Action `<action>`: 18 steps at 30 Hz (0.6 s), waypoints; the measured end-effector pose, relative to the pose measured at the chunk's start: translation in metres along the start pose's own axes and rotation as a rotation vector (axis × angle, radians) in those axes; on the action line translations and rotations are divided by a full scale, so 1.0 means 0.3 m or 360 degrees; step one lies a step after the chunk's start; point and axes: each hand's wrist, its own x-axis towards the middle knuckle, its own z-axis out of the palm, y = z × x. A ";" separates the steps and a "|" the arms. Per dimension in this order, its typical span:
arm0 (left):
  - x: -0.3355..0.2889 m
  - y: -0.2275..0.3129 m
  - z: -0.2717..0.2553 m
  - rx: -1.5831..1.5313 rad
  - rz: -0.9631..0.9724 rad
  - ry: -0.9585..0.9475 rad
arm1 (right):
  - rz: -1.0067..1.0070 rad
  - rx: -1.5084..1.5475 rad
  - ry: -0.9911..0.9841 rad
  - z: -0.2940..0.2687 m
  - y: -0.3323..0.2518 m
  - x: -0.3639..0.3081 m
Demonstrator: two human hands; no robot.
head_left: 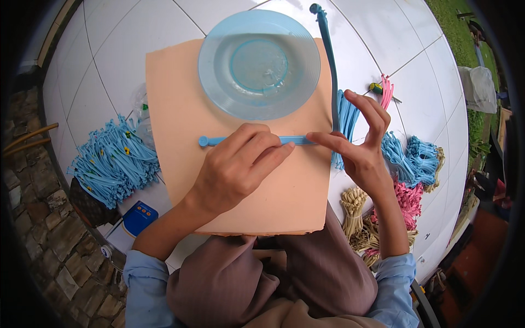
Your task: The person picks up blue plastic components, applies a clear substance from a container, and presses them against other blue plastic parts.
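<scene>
A flat light-blue strap (292, 140) with a rounded knob at its left end lies crosswise on the peach board (240, 191). My left hand (232, 167) is closed over its middle, fingertips pressed on it. At the strap's right part, my right hand (363, 147) touches it with the thumb, while the other fingers are lifted and spread. A darker blue length of strap (327, 49) with a knobbed end runs away from the right hand along the board's right edge. Whether both lengths are one piece, I cannot tell. Beyond my hands stands a translucent blue plate (213, 82).
A large heap of blue straps (112, 164) lies left of the board, near a blue box (139, 217). Blue bundles (410, 158), pink strips (407, 199) and beige bundles (354, 208) lie to the right on white tiles. A screwdriver (376, 88) lies farther back.
</scene>
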 end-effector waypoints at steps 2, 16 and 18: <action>0.003 -0.001 0.000 -0.0006 0.0002 -0.0003 | 0.0008 -0.0029 -0.0087 -0.011 -0.008 0.005; -0.024 -0.012 0.008 0.0157 0.0234 0.0131 | 0.0707 0.1242 0.0311 0.076 -0.051 -0.037; -0.022 -0.002 0.006 0.0195 0.0266 0.0106 | 0.0955 0.1533 0.0420 0.059 -0.068 -0.031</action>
